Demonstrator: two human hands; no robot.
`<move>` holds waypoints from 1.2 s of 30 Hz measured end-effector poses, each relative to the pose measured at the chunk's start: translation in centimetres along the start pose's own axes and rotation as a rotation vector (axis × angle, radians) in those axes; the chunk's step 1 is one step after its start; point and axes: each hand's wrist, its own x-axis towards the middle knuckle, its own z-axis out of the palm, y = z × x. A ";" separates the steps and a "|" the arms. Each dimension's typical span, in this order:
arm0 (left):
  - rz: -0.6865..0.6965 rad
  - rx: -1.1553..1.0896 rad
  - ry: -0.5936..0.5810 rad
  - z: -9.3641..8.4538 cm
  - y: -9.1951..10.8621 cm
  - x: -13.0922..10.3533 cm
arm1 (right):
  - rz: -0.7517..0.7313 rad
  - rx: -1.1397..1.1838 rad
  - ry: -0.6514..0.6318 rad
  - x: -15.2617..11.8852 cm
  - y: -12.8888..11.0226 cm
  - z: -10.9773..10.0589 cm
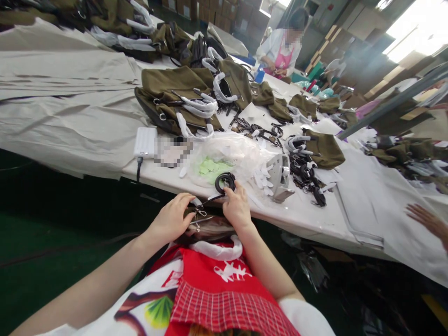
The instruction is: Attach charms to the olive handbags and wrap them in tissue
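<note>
A dark handbag [212, 227] with a white-wrapped handle [219, 249] rests against my lap below the table edge. My left hand [174, 215] is curled at the bag's left end, thumb and fingers closing on it beside a small metal clasp [201, 212]. What lies under those fingers is partly hidden. In my right hand [237, 204] is a coiled black strap [224, 182], gripped just over the table edge. A length of the strap runs from the coil down toward the clasp near my left hand.
Beyond my hands lie a clear plastic bag [241, 151], a metal dispenser [280, 175], black straps with chains [306, 175] and a white power bank [145, 142]. Olive bags [178, 95] cover the table further back. A co-worker [283, 46] stands across; another person's hand [425, 221] reaches in at right.
</note>
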 end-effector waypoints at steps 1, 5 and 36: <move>-0.004 0.024 -0.036 0.0 -0.1 0.0 | 0.000 -0.020 -0.029 0.3 0.2 0.4; -0.013 0.042 -0.198 -0.7 0.0 0.3 | 0.009 0.033 -0.019 0.9 0.9 1.2; 0.241 0.387 -0.052 -0.8 2.8 -0.6 | -0.052 -0.142 -0.660 -4.4 -0.1 3.5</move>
